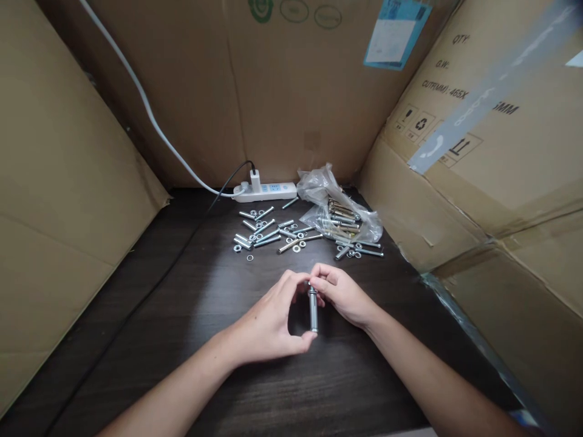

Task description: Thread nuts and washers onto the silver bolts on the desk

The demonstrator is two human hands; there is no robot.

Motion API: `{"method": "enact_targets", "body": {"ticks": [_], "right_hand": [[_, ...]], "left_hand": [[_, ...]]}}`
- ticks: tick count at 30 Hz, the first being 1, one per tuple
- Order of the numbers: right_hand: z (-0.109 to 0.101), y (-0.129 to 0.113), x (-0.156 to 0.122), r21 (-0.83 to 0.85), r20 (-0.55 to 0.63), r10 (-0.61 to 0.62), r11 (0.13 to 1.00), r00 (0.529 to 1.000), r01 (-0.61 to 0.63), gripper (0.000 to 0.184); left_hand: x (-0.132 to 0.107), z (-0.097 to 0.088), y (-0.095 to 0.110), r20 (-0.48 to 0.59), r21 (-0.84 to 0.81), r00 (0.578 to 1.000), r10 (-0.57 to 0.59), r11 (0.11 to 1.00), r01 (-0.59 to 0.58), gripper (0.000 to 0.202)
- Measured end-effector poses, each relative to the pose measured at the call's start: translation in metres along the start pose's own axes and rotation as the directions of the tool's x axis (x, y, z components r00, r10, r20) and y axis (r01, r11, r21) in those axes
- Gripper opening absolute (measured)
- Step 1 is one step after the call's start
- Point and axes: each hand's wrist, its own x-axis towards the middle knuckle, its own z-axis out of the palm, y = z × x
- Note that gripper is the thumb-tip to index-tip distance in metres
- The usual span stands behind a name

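Between my hands, above the dark table, is a metal expansion bolt with a sleeve, its length running toward me. My left hand spans it, the thumb pressed on the near end and the fingers curled about the far end. Thumb and fingers of my right hand pinch the far end, where washers or a nut show as rings just below the fingertips. Which ring is which I cannot make out, as the fingertips hide part of that end.
Loose bolts, sleeves, nuts and washers lie farther back. Beside them a clear plastic bag holds more bolts. A white power strip with a plugged-in adapter stands at the back. Cardboard walls enclose three sides; a black cable crosses the left.
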Motion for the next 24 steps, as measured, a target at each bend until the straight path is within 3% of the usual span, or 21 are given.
{"method": "enact_targets", "body": {"ticks": [5, 14, 24], "right_hand": [[0.0030, -0.0018, -0.0006, -0.026, 0.021, 0.005, 1.000, 1.000, -0.005, 0.031], [0.0025, -0.0081, -0.0042, 0.217, 0.129, 0.120, 0.965, 0.984, -0.146, 0.023], [0.0037, -0.0031, -0.0026, 0.100, 0.111, 0.096, 0.989, 0.989, -0.108, 0.027]], "left_hand": [[-0.0001, -0.0013, 0.0007, 0.004, 0.020, 1.000, 0.007, 1.000, -0.007, 0.062], [-0.0018, 0.0006, -0.0034, 0.007, 0.032, 1.000, -0.007, 0.999, 0.007, 0.065], [-0.0028, 0.0013, -0.0034, 0.015, 0.087, 1.000, 0.018, 0.996, -0.019, 0.065]]}}
